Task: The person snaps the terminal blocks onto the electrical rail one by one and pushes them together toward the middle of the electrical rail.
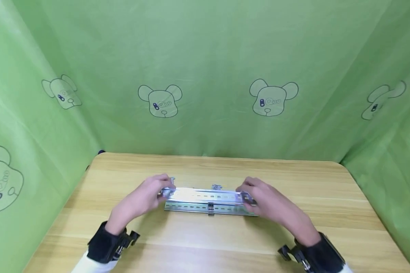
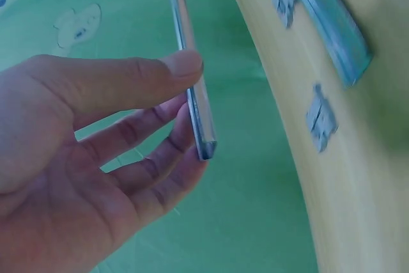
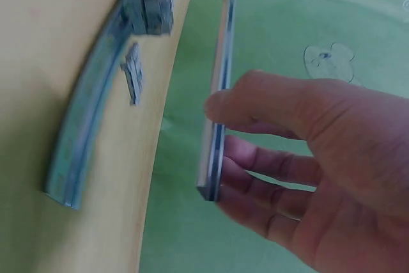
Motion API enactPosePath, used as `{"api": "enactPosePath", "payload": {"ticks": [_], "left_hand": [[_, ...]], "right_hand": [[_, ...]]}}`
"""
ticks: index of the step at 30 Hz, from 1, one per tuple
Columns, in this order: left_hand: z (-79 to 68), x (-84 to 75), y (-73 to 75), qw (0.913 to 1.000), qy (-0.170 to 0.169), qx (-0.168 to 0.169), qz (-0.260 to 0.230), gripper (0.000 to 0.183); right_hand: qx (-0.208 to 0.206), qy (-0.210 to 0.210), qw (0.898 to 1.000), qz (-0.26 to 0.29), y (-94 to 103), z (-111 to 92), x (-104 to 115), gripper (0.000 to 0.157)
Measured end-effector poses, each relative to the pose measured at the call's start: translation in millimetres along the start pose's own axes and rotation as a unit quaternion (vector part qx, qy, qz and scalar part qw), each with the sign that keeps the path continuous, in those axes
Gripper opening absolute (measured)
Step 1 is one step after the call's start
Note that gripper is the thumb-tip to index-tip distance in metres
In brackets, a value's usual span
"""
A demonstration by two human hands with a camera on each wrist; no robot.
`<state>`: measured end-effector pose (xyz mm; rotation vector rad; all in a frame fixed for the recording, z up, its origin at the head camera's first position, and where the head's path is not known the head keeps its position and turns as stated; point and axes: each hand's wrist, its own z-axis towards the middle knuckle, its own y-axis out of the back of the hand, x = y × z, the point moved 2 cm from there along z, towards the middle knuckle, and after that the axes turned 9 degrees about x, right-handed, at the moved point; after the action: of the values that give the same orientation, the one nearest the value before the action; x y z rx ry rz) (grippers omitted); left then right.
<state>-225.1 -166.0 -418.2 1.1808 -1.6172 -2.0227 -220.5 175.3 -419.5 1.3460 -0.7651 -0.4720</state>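
Observation:
A slotted metal DIN rail [image 1: 205, 195] is held up level between both hands. My left hand [image 1: 144, 198] pinches its left end, thumb on one face and fingers on the other, as the left wrist view shows of the rail [image 2: 203, 123]. At the right end my right hand [image 1: 270, 200] grips it the same way, with the rail tip [image 3: 211, 180] sticking out past the fingers. Below it a second DIN rail [image 1: 188, 207] lies on the table, bearing a small cluster of grey terminal blocks [image 1: 210, 209] near its middle. The held rail partly overlaps it in the head view.
Loose grey terminal blocks lie beyond the rails: one block [image 1: 216, 187] behind the middle, another [image 2: 321, 118] near the left end. The wooden table [image 1: 205, 242] has green curtains [image 1: 212, 125] around its back and sides.

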Motion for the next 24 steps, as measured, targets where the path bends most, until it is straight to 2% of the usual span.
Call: {"api": "enactPosePath", "payload": {"ticks": [6, 12, 19, 24], "left_hand": [[-15.7, -10.8, -21.1, 0.9998, -0.008, 0.017, -0.006, 0.035], [-27.2, -16.1, -39.9, 0.9992, -0.005, 0.037, -0.017, 0.037], [-30.2, -20.3, -59.5, 0.9984, -0.026, 0.050, -0.004, 0.034], [-32.8, -21.1, -70.8, 0.9977, -0.025, 0.062, -0.004, 0.030]], "right_hand": [[0.006, 0.000, 1.000, 0.002, -13.4, -25.5, 14.8, 0.039], [0.000, 0.007, 1.000, 0.023, -30.6, -42.3, 22.6, 0.039], [0.030, -0.022, 0.998, 0.044, -48.7, -56.3, 26.5, 0.036], [0.049, -0.022, 0.997, 0.060, -57.7, -59.8, 26.0, 0.034]]}}
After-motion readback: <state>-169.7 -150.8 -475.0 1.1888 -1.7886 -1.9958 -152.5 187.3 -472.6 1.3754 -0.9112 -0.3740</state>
